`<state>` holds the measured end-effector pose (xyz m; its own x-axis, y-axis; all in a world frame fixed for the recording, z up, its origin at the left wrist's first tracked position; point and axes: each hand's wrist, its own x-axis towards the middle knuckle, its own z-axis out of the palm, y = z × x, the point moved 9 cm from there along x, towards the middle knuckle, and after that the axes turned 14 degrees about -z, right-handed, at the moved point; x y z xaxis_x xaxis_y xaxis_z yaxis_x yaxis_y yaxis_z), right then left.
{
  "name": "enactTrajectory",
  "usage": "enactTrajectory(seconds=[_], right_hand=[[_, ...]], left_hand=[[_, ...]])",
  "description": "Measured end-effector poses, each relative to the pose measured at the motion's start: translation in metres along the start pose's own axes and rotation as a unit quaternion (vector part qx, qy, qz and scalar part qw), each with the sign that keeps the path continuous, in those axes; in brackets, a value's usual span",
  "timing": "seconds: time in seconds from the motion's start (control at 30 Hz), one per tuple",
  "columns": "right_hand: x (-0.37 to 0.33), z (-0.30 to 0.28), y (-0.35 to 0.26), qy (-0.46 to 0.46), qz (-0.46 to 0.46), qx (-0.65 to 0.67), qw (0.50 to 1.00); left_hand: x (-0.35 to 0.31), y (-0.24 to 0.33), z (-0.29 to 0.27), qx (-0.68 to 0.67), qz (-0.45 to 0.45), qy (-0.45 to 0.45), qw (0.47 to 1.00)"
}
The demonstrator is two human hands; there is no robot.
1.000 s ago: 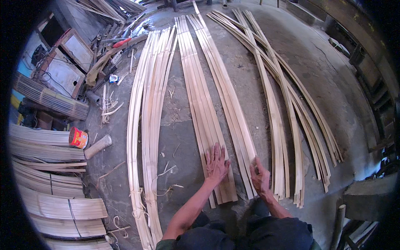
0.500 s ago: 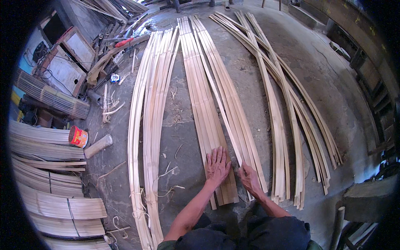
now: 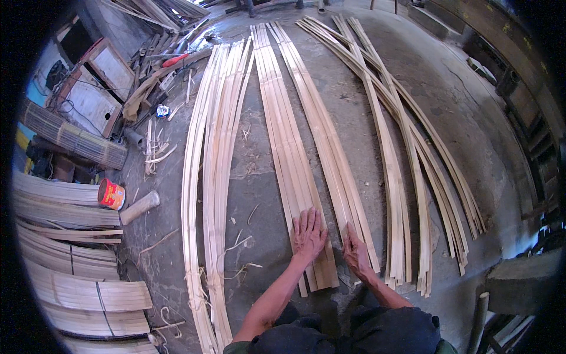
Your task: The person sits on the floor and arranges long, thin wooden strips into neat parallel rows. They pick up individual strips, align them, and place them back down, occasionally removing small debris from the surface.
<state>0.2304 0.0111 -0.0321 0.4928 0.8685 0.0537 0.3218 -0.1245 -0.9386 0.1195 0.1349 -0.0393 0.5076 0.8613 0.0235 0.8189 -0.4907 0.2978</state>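
Note:
My left hand [image 3: 309, 237] lies flat, fingers stretched, on the near part of a row of pale bamboo strips [image 3: 289, 141] laid side by side on the floor. My right hand [image 3: 356, 255] rests at the left edge of a second row of bamboo strips [image 3: 323, 130], near its close end. Its fingers look stretched along the strip there, though their undersides are hidden. Between the two rows is a narrow gap, wider toward me.
More long bamboo strips [image 3: 215, 165] lie to the left, and crossed bundles of strips [image 3: 386, 135] to the right. Tied strip stacks [image 3: 88, 295], a red tub [image 3: 111, 194] and a short pale cylinder [image 3: 140, 207] line the left side. A block [image 3: 525, 283] stands at right.
A strip that slanted through the gap, held in my right hand, now lies against the right row. My right hand has shifted slightly right and loosened; my left hand stays put.

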Motion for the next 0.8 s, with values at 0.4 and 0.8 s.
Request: enactTrajectory(seconds=[0.4,0.8], right_hand=[[-0.002,0.003,-0.02,-0.005,-0.025,-0.039,0.999],[-0.019,0.035,-0.003,-0.048,0.021,0.019,0.998]], left_hand=[[0.0,0.001,-0.003,0.0,-0.002,-0.015,1.0],[0.0,-0.001,0.004,0.022,-0.004,-0.016,1.0]])
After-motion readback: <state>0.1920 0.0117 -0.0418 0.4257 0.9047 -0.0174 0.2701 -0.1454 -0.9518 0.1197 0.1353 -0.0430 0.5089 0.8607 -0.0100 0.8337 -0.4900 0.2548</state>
